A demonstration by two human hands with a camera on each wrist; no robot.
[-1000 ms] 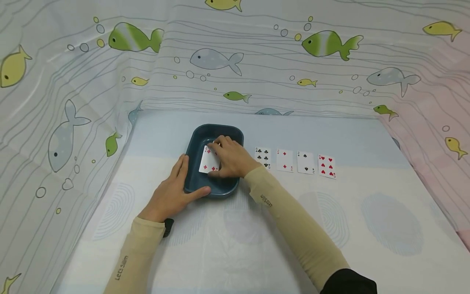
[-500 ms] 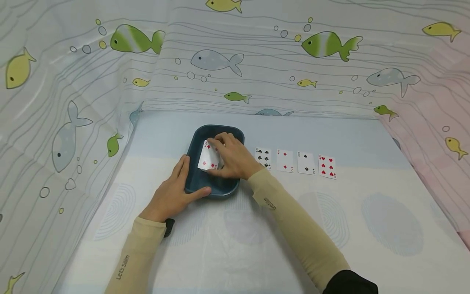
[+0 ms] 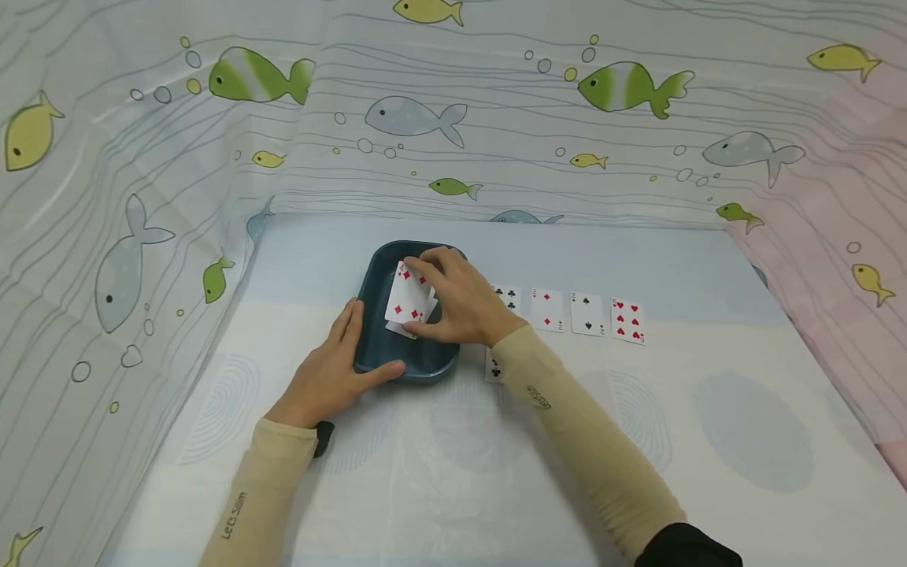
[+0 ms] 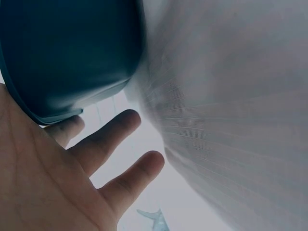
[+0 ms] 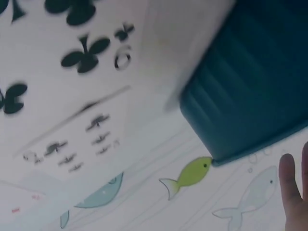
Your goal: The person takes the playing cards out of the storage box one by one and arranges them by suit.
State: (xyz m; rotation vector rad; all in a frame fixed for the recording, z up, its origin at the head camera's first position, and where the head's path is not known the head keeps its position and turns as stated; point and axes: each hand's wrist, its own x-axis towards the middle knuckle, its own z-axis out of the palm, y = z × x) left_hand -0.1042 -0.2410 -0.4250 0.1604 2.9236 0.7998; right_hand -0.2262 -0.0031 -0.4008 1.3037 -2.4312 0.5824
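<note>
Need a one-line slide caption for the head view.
Right hand lifts diamond card from blue tray; left hand steadies it.

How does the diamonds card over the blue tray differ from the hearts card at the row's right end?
The red diamonds playing card is lifted and tilted above the dark blue rectangular tray, pinched by the right hand; the red hearts playing card lies flat on the table, untouched. The suits differ: diamonds versus hearts. Both are face up, white with red pips.

You have a table [image 3: 638, 441] under a pale cloth with faint blue ovals, and a dark teal tray [image 3: 375, 358] sits on it. Right of the tray lies a row of face-up cards: six of clubs [image 3: 507, 297], two of diamonds [image 3: 547, 309], two of spades [image 3: 588, 313], six of hearts [image 3: 627, 320]. Another clubs card [image 3: 494, 367] lies near the tray's near right corner.
</note>
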